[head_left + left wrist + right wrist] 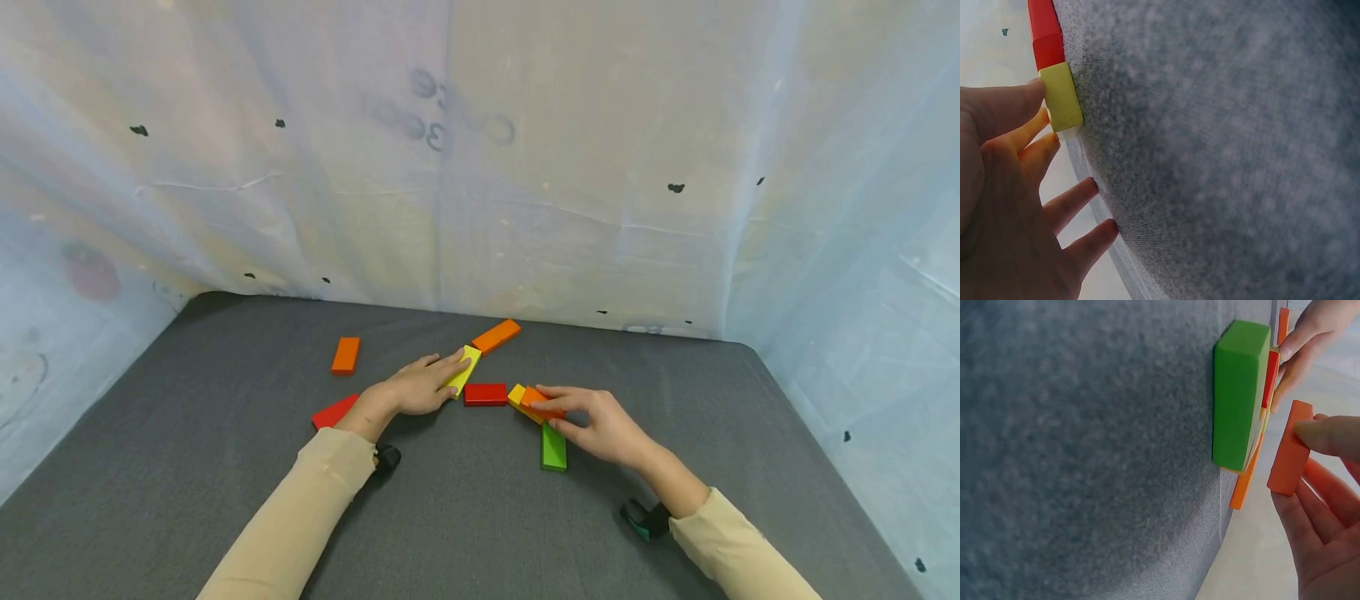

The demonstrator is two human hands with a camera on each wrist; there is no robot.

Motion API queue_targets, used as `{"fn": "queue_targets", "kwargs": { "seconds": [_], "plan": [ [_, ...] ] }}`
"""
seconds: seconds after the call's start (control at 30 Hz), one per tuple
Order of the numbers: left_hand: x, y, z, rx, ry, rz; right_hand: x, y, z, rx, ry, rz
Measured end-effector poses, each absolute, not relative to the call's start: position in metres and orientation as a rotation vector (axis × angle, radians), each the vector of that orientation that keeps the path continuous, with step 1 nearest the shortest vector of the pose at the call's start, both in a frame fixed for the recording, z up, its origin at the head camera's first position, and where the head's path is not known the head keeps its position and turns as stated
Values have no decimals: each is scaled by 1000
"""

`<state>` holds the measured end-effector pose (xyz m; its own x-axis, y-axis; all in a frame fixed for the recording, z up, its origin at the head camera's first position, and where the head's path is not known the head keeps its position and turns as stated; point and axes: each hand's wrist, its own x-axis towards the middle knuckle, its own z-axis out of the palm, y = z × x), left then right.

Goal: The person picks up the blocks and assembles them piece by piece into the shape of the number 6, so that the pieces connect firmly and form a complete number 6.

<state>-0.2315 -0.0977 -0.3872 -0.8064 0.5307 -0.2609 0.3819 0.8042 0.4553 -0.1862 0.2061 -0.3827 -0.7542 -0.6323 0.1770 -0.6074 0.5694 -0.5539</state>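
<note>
My left hand reaches over a yellow block, thumb and fingertips pinching it from opposite sides as it lies on the grey surface. In the left wrist view, the two outer fingers spread away from the block. Between thumb and fingers, my right hand holds an orange block, raised off the surface. Seen from the head, that block overlaps a yellow-orange block lying beneath it. A green block lies just on the near side of these, and a red block sits between the two hands.
Another orange block lies at the far end of the yellow one. To the left are a separate orange block and a red block, partly hidden by the left wrist. Pale sheeting walls the grey surface at back and sides.
</note>
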Motion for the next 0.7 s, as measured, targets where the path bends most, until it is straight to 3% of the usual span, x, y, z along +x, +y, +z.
{"fn": "queue_targets", "kwargs": {
  "seconds": [0.7],
  "plan": [
    [-231,-97,-386,686,2611,555,-172,209,-383,-1151,2648,-898]
  ]
}}
